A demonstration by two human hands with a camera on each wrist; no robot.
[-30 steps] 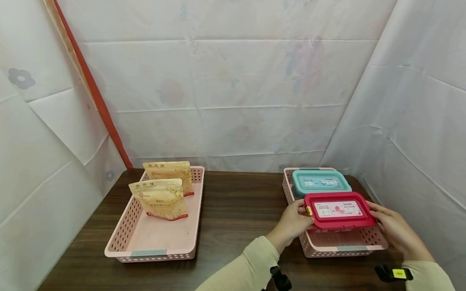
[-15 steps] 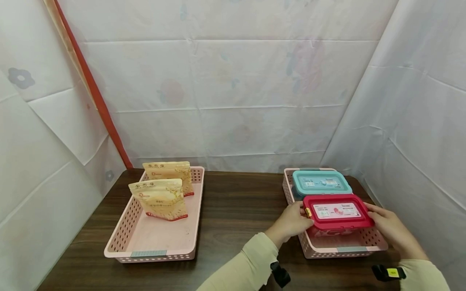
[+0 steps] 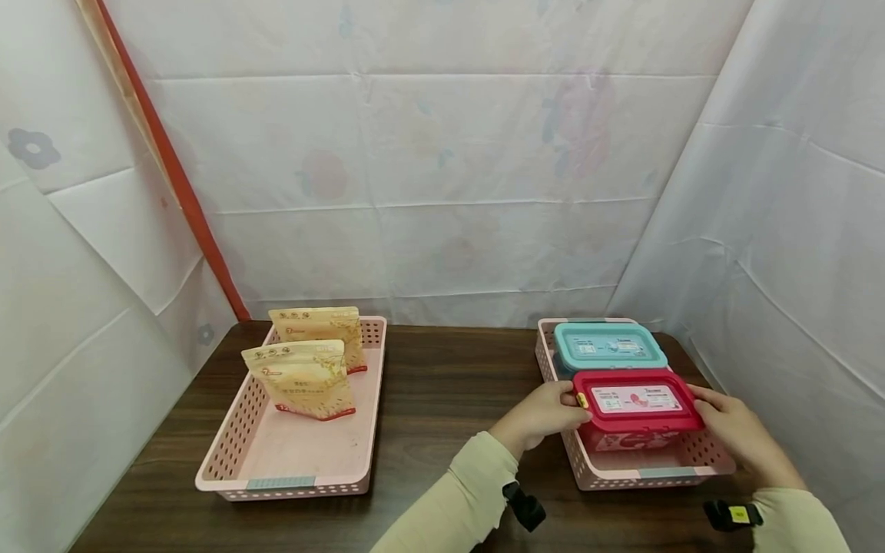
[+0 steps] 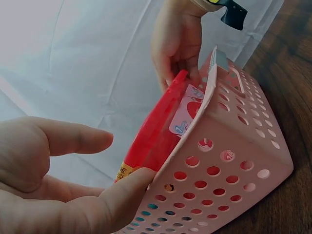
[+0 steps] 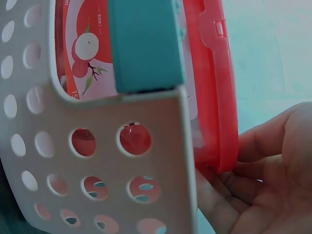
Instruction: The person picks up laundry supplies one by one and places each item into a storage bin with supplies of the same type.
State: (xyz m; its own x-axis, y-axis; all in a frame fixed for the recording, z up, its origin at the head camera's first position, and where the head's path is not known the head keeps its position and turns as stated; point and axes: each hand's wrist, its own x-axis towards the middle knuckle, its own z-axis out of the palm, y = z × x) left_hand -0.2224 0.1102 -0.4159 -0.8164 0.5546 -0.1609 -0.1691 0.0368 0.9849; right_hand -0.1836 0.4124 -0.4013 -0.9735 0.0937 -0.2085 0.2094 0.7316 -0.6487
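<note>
A red lidded plastic box [image 3: 638, 401] sits inside the front half of the right pink basket [image 3: 591, 472], below the rim in part. My left hand [image 3: 542, 415] holds its left end by the yellow label; in the left wrist view the thumb [image 4: 129, 190] touches the lid's edge while the index finger points out apart from it. At the other end, my right hand [image 3: 736, 430] pinches the lid, thumb on one side and fingers under the rim [image 5: 229, 161]. Directly behind it in the same basket is a teal lidded box [image 3: 610, 347].
At the left stands a second pink basket [image 3: 290, 453] with two yellow stand-up pouches [image 3: 304, 380] in its back half. Dark wooden table [image 3: 449, 399] lies between the baskets. White cloth walls [image 3: 795, 253] rise close behind and to the right.
The red box has shifted slightly left and sunk toward the front of the basket, so more of its printed front side shows. Both hands moved slightly left with it.
</note>
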